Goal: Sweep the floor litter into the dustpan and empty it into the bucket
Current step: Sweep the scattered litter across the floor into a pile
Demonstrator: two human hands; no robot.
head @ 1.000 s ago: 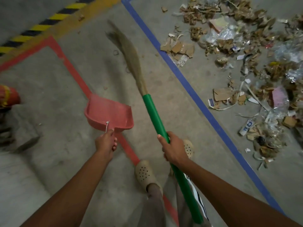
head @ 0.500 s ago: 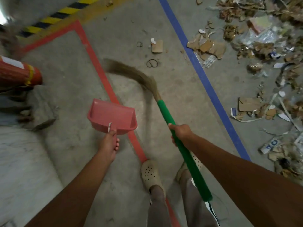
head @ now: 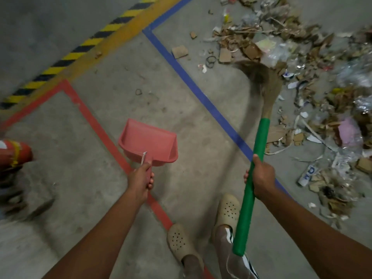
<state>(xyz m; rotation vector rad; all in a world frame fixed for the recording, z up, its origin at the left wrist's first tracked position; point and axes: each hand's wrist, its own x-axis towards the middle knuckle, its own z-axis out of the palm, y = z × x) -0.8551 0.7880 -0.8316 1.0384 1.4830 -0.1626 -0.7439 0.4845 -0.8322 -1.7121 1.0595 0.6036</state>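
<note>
Head view: litter [head: 298,37] is met by the broom [head: 261,137].
Fingers of the right hand [head: 262,178] are clamped on its handle so the bristles reach the pile; the dustpan [head: 149,139] is gripped by the left hand [head: 140,178] and held aside until needed.

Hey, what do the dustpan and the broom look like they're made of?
Dustpan: probably moulded plastic, matte pinkish red, smooth one-piece shape. Broom: bristles look like dried grass fibre, tan and wispy; handle has a green, slightly textured plastic-looking cover, core hidden.
</note>
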